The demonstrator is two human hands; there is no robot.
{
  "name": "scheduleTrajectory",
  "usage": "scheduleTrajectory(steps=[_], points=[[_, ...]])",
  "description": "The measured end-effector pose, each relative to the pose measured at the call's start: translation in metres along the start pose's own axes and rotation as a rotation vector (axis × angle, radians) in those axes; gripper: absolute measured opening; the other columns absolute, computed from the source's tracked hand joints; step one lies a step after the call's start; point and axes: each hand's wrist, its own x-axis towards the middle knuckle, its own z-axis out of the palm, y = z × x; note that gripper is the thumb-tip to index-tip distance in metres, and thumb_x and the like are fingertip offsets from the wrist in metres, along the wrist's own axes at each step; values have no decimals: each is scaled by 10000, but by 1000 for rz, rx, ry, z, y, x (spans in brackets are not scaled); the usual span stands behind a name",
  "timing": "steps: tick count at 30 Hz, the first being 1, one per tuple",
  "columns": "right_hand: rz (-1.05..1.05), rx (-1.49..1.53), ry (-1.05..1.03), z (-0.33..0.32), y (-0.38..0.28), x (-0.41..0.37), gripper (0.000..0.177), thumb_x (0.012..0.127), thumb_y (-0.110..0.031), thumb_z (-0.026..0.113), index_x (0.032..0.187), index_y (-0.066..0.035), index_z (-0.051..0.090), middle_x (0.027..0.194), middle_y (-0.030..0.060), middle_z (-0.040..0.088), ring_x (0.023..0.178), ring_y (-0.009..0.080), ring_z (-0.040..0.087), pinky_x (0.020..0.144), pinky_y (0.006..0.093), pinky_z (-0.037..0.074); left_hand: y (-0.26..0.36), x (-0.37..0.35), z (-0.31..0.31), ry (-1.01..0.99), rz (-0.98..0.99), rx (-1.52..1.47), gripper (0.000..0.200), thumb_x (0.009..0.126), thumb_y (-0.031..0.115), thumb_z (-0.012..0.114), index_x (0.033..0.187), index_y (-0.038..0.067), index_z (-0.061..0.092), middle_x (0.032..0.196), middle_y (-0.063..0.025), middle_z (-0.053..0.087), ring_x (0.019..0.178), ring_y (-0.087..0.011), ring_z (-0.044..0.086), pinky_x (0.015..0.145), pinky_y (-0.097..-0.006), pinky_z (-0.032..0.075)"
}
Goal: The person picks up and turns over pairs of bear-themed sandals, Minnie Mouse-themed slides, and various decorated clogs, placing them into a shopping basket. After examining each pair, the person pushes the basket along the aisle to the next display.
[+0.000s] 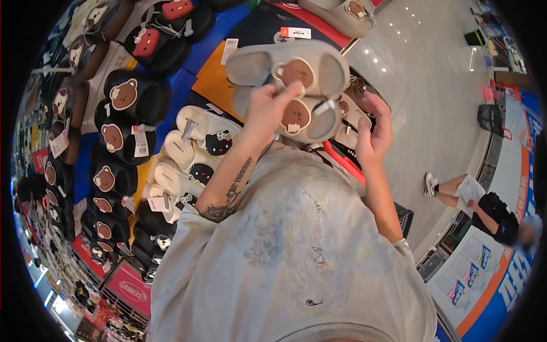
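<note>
A pair of light grey slippers [330, 71] with brown bear-face patches hangs in front of me, and my left hand [273, 105] grips it near the patches, thumb on top. A small white tag dangles between the two slippers. To their right, my right hand [374, 134] is raised with its fingers apart, holding nothing. Just behind that hand are more slippers [350, 122] with bear patches, partly hidden. White slippers with black cat-face patches [219, 142] lie left of my left forearm.
Rows of black slippers with bear patches [124, 94] fill the display at left. Grey slippers [336, 14] sit at the top. A red bar [343, 162] runs below the right hand. Another person [484, 208] stands on the tiled floor [421, 85] at right, near a dark basket [490, 118].
</note>
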Motion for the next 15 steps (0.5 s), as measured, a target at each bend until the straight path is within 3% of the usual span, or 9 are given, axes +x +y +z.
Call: scheduleTrajectory(steps=[1, 2, 4, 7, 9, 12, 13, 14, 15], points=[[-9, 3, -13, 0, -7, 12, 426, 746, 60, 488, 1166, -2, 531, 1167, 129, 563, 1051, 257, 551, 897, 354, 427, -7, 2, -1, 6, 54, 164, 299, 800, 279, 710, 792, -16, 661, 705, -36, 635, 626, -80, 578, 573, -264, 468], [-185, -190, -144, 2, -16, 24, 452, 716, 55, 504, 1161, -15, 537, 1188, 119, 553, 1045, 281, 544, 879, 358, 436, -10, 2, -3, 16, 58, 156, 299, 800, 279, 710, 792, -16, 661, 705, -36, 635, 626, -80, 578, 573, -264, 468], [-373, -381, -278, 8, -29, 44, 477, 685, 50, 519, 1155, -27, 543, 1209, 108, 542, 1038, 305, 537, 861, 363, 444, -10, -1, -5, -20, 229, 652, 471, 732, 432, 734, 616, 8, 563, 548, -83, 567, 466, -153, 526, 491, -304, 418], [-407, -395, -731, 27, -37, 61, 493, 630, -26, 587, 1121, -60, 577, 1221, 69, 548, 921, 270, 554, 752, 346, 472, 1, -6, 0, -84, 165, 821, 465, 720, 453, 706, 663, 6, 593, 624, -156, 608, 590, -269, 615, 567, -386, 465], [-410, -388, -822, 36, -38, 68, 452, 606, -40, 586, 1058, -50, 583, 1127, 81, 568, 877, 288, 553, 741, 363, 473, 7, -10, 3, -134, 64, 978, 372, 701, 384, 722, 768, 27, 638, 777, -177, 653, 795, -331, 639, 680, -426, 488], [-397, -405, -981, 49, -38, 80, 375, 557, -69, 583, 930, -30, 596, 938, 106, 607, 788, 324, 552, 719, 397, 475, -5, -7, -5, -260, 70, 892, 343, 676, 318, 740, 819, 22, 640, 850, -187, 656, 847, -326, 636, 725, -414, 486], [-417, -476, -1017, 53, -37, 84, 291, 571, -85, 588, 857, -32, 588, 883, 113, 596, 783, 319, 558, 700, 400, 474, -8, -5, -10, -357, 95, 847, 418, 660, 204, 718, 1022, 22, 617, 871, -175, 661, 871, -328, 635, 756, -406, 484], [-434, -553, -1050, 56, -36, 88, 210, 585, -100, 594, 784, -35, 579, 828, 120, 585, 778, 315, 564, 682, 403, 473, -17, -5, -12, -342, 94, 833, 418, 660, 204, 718, 1022, 22, 617, 871, -175, 661, 871, -328, 635, 756, -406, 484], [-371, -609, -1033, 61, -29, 90, 208, 586, -100, 566, 775, -18, 593, 811, 140, 588, 794, 327, 565, 698, 422, 466, -32, -4, -12, -259, 276, 732, 505, 658, 169, 692, 1124, 24, 562, 866, -170, 662, 867, -329, 635, 760, -407, 485]])
